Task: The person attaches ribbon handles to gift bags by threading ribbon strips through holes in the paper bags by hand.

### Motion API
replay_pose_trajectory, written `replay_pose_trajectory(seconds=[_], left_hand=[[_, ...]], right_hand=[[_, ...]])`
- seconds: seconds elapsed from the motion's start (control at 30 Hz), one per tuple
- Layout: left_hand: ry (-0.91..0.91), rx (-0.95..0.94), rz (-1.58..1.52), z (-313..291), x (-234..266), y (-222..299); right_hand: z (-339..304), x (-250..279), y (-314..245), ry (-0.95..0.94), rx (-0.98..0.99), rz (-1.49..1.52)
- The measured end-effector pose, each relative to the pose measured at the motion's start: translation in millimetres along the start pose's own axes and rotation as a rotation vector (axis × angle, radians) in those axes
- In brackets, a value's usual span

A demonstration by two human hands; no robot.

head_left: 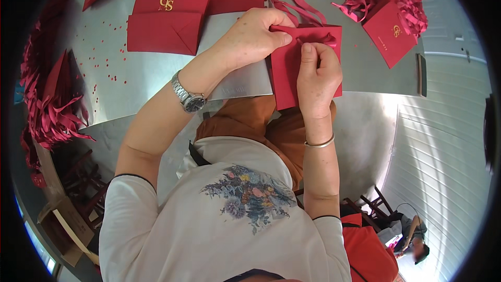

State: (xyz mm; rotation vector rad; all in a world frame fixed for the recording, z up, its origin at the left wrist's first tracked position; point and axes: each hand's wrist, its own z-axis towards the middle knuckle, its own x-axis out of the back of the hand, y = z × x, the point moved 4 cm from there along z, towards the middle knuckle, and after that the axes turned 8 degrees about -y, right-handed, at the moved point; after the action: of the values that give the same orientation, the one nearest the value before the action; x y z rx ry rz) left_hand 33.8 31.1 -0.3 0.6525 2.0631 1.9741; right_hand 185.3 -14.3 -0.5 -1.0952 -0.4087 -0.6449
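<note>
While the head view is looking straight down, the left hand [258, 36] is pinching a red paper bag [284, 81] near its top edge, apparently steadying it, and the right hand [320, 81] is gripping the red ribbon [327, 40] between thumb and fingers, seemingly for fine control! The bag is jutting past the near edge of the metal table [148, 83], perhaps for easy reach. Off right, a ribbon heap [409, 10] is lying apart, leaving elbow room; other red bags [164, 31] are resting beyond the left forearm.
</note>
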Motion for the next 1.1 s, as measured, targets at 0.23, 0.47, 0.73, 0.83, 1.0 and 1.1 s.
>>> replay_pose_trajectory(seconds=[0.23, 0.47, 0.73, 0.83, 1.0, 1.1], left_hand=[[-0.021, -0.065, 0.045, -0.7, -1.7, 4.9], [0.003, -0.027, 0.075, 2.1, -0.6, -0.4], [-0.014, -0.022, 0.097, -0.6, -2.6, 3.0], [-0.025, 0.006, 0.069, -1.2, -2.5, 0.8], [-0.003, 0.027, 0.03, -1.0, -2.1, 2.3], [-0.012, 0.007, 0.022, -1.4, -2.7, 1.4]], right_hand=[[4.3, 1.9, -4.0, 0.005, -0.045, -0.078], [5.5, 1.2, 1.2, -0.001, -0.041, 0.037], [6.1, -0.3, -2.4, 0.014, -0.06, -0.065], [4.5, 2.9, -0.9, 0.027, -0.162, 0.005], [2.2, 2.8, 3.0, 0.011, -0.078, 0.127], [3.0, -2.0, 1.9, 0.005, -0.052, 0.022]])
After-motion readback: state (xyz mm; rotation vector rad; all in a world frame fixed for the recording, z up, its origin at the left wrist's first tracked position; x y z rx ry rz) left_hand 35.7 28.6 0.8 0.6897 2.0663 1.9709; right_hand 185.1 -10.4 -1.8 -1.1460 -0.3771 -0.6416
